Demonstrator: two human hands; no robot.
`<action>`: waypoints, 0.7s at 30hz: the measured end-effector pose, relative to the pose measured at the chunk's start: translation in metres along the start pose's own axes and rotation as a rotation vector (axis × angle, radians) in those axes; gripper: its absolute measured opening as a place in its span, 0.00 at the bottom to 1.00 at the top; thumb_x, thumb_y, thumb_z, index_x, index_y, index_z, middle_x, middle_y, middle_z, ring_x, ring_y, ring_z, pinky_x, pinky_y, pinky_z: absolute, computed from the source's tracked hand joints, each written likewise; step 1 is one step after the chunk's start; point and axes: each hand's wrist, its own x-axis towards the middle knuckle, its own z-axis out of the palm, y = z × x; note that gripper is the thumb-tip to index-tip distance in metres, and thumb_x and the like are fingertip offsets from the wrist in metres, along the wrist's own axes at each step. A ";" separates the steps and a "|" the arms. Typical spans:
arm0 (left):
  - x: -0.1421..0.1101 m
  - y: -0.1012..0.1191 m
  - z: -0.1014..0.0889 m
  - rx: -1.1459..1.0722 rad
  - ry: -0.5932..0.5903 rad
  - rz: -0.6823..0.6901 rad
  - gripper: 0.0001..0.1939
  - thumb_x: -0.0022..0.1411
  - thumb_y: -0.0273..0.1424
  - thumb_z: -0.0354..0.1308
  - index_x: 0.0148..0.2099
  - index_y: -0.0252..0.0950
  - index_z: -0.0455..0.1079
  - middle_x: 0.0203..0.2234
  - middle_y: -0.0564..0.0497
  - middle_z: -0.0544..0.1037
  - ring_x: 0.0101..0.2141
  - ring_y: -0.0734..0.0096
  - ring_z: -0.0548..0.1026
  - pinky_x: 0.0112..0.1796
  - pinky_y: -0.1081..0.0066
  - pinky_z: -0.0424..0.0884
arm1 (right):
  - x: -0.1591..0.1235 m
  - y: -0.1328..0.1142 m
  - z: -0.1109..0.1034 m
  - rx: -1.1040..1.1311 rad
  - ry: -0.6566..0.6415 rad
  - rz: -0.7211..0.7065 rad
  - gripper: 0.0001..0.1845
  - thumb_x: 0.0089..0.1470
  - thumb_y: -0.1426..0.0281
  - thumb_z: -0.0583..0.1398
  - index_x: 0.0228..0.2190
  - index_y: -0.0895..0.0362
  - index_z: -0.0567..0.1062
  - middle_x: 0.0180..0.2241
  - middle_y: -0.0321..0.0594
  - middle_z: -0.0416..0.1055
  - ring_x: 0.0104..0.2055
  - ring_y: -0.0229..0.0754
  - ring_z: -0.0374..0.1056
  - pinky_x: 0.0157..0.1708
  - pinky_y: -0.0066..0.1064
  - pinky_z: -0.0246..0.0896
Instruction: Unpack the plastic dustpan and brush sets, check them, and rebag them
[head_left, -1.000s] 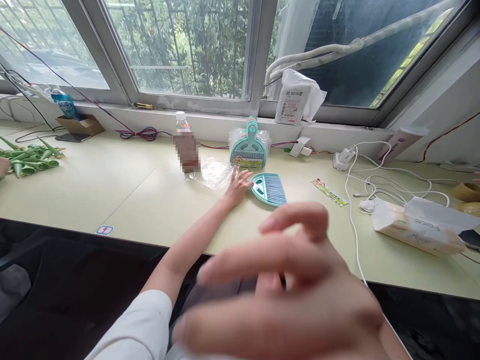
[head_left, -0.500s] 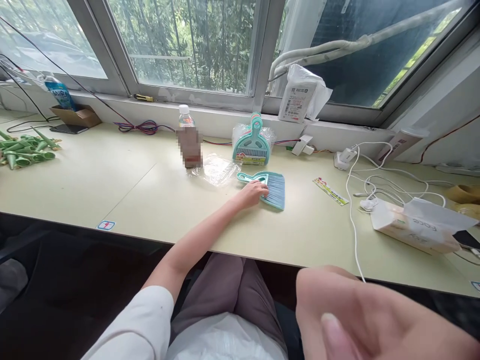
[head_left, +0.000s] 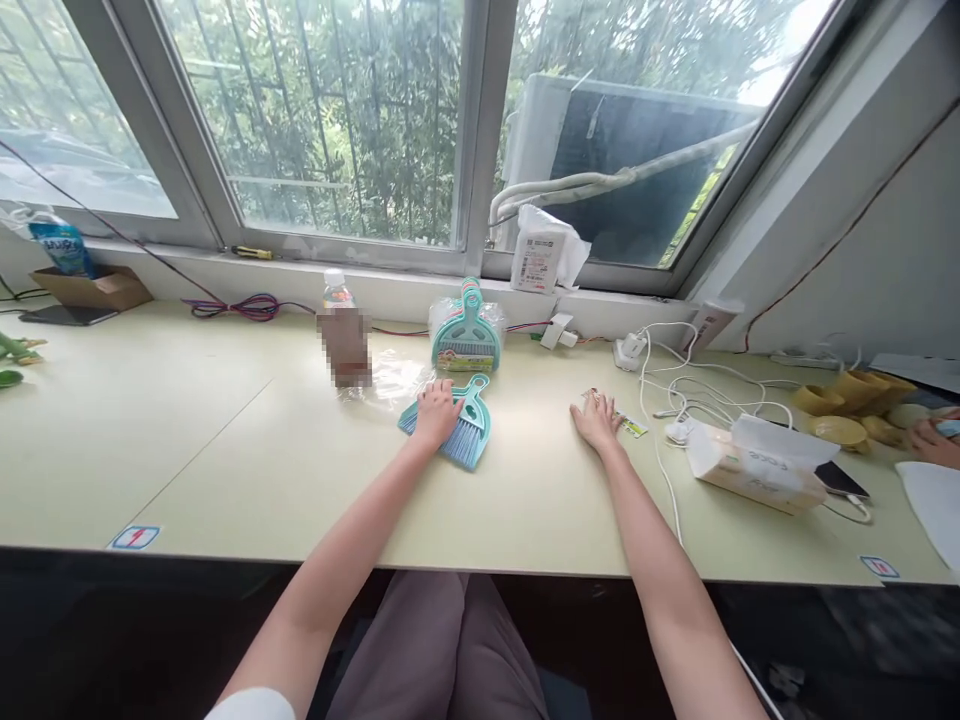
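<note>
A turquoise hand brush and dustpan set [head_left: 471,432] lies on the table, its looped handle pointing away from me and its blue-grey bristles towards me. My left hand [head_left: 437,412] rests over the left side of this set, fingers curled onto it. Further right, my right hand [head_left: 598,420] reaches down with fingers apart over a colourful label card [head_left: 631,426]. The hand covers part of that card. Behind the brush stand several more turquoise brush and dustpan sets [head_left: 466,335] in clear plastic, leaning at the window wall.
A bottle [head_left: 345,345] with a white cap stands behind crumpled clear plastic [head_left: 390,378]. To the right are white cables [head_left: 724,375], a tissue pack [head_left: 757,470] and yellow rolled pieces [head_left: 851,395]. Another person's hand [head_left: 934,437] shows at the right edge.
My right hand has gone from close to the camera out to the label card. The brush and dustpan set has turned, its handle swinging from left to away from me. The view has shifted.
</note>
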 end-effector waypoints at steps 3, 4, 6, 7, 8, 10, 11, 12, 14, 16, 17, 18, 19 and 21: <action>0.001 -0.006 0.004 0.070 0.003 -0.080 0.20 0.64 0.38 0.48 0.55 0.35 0.63 0.49 0.39 0.69 0.51 0.52 0.64 0.49 0.57 0.61 | 0.010 0.033 0.020 0.058 -0.046 0.048 0.29 0.57 0.63 0.50 0.58 0.58 0.60 0.60 0.55 0.57 0.64 0.55 0.49 0.57 0.54 0.45; 0.001 -0.006 0.003 0.088 -0.001 -0.083 0.20 0.64 0.38 0.48 0.54 0.35 0.64 0.49 0.38 0.68 0.52 0.51 0.63 0.49 0.57 0.61 | 0.009 0.038 0.024 0.093 -0.051 0.009 0.28 0.57 0.63 0.50 0.57 0.56 0.62 0.59 0.53 0.59 0.63 0.54 0.51 0.58 0.53 0.46; 0.001 -0.006 -0.002 0.109 0.005 -0.093 0.19 0.64 0.39 0.48 0.53 0.35 0.66 0.50 0.37 0.67 0.52 0.49 0.62 0.48 0.57 0.61 | 0.009 0.038 0.030 0.185 -0.080 -0.099 0.25 0.56 0.64 0.51 0.55 0.54 0.65 0.56 0.49 0.64 0.60 0.50 0.57 0.57 0.48 0.49; 0.001 -0.005 -0.005 0.106 0.005 -0.093 0.20 0.65 0.40 0.46 0.52 0.34 0.66 0.50 0.37 0.67 0.52 0.50 0.62 0.48 0.58 0.62 | 0.008 0.034 0.032 0.240 -0.106 -0.150 0.24 0.56 0.64 0.52 0.54 0.53 0.66 0.53 0.48 0.66 0.57 0.48 0.60 0.56 0.45 0.51; 0.001 -0.003 -0.009 0.095 -0.002 -0.085 0.21 0.66 0.41 0.44 0.53 0.34 0.66 0.50 0.38 0.67 0.52 0.51 0.63 0.47 0.59 0.62 | 0.008 0.029 0.034 0.297 -0.130 -0.199 0.24 0.56 0.64 0.53 0.54 0.53 0.67 0.52 0.46 0.68 0.55 0.47 0.62 0.56 0.42 0.53; 0.001 0.000 -0.016 0.077 -0.040 -0.061 0.22 0.67 0.41 0.42 0.53 0.33 0.65 0.48 0.38 0.69 0.50 0.53 0.64 0.48 0.60 0.61 | 0.007 0.017 0.038 0.379 -0.166 -0.288 0.25 0.54 0.64 0.55 0.54 0.53 0.67 0.51 0.45 0.68 0.54 0.45 0.63 0.55 0.39 0.55; 0.000 0.001 -0.018 0.079 -0.064 -0.055 0.22 0.67 0.41 0.42 0.53 0.32 0.66 0.47 0.38 0.69 0.50 0.53 0.64 0.48 0.60 0.61 | 0.006 0.012 0.039 0.391 -0.180 -0.319 0.26 0.53 0.64 0.56 0.54 0.53 0.67 0.53 0.45 0.66 0.56 0.45 0.62 0.56 0.38 0.54; 0.000 0.003 -0.020 0.086 -0.084 -0.056 0.21 0.67 0.40 0.44 0.53 0.32 0.66 0.46 0.38 0.70 0.50 0.53 0.64 0.48 0.59 0.61 | 0.004 0.008 0.040 0.387 -0.201 -0.341 0.27 0.52 0.64 0.58 0.55 0.52 0.67 0.56 0.45 0.64 0.58 0.46 0.59 0.58 0.39 0.52; -0.001 0.005 -0.024 0.101 -0.090 -0.071 0.18 0.64 0.40 0.49 0.49 0.33 0.70 0.45 0.38 0.69 0.50 0.50 0.64 0.48 0.58 0.61 | 0.001 0.004 0.041 0.356 -0.266 -0.357 0.29 0.50 0.62 0.59 0.55 0.52 0.68 0.61 0.46 0.58 0.63 0.49 0.53 0.61 0.41 0.47; -0.002 0.007 -0.028 0.085 -0.067 -0.084 0.14 0.62 0.39 0.54 0.43 0.35 0.72 0.45 0.39 0.69 0.50 0.50 0.64 0.47 0.57 0.61 | -0.001 0.004 0.040 0.355 -0.331 -0.360 0.28 0.51 0.61 0.59 0.54 0.54 0.69 0.63 0.47 0.55 0.65 0.51 0.49 0.63 0.43 0.43; -0.002 0.007 -0.030 0.061 -0.057 -0.082 0.12 0.60 0.38 0.55 0.40 0.35 0.73 0.44 0.39 0.69 0.49 0.50 0.64 0.46 0.58 0.61 | -0.002 0.005 0.040 0.372 -0.348 -0.364 0.28 0.52 0.61 0.59 0.54 0.55 0.69 0.63 0.47 0.54 0.66 0.51 0.49 0.63 0.43 0.43; -0.001 0.008 -0.032 0.025 -0.058 -0.075 0.10 0.60 0.37 0.56 0.36 0.36 0.73 0.43 0.40 0.69 0.48 0.51 0.65 0.46 0.59 0.62 | -0.002 0.006 0.040 0.396 -0.351 -0.367 0.27 0.52 0.61 0.59 0.53 0.55 0.70 0.63 0.47 0.54 0.66 0.51 0.49 0.63 0.43 0.43; -0.001 0.008 -0.033 -0.024 -0.075 -0.063 0.09 0.59 0.36 0.57 0.34 0.36 0.72 0.42 0.41 0.70 0.46 0.53 0.66 0.44 0.61 0.62 | -0.001 0.006 0.041 0.422 -0.342 -0.370 0.27 0.52 0.62 0.59 0.53 0.55 0.70 0.63 0.46 0.55 0.65 0.51 0.50 0.63 0.43 0.44; -0.001 0.010 -0.035 -0.155 -0.140 -0.033 0.08 0.59 0.34 0.56 0.30 0.37 0.69 0.35 0.44 0.73 0.40 0.57 0.70 0.40 0.64 0.63 | 0.000 0.008 0.042 0.475 -0.309 -0.381 0.26 0.52 0.64 0.59 0.53 0.54 0.70 0.62 0.46 0.57 0.64 0.50 0.52 0.63 0.43 0.46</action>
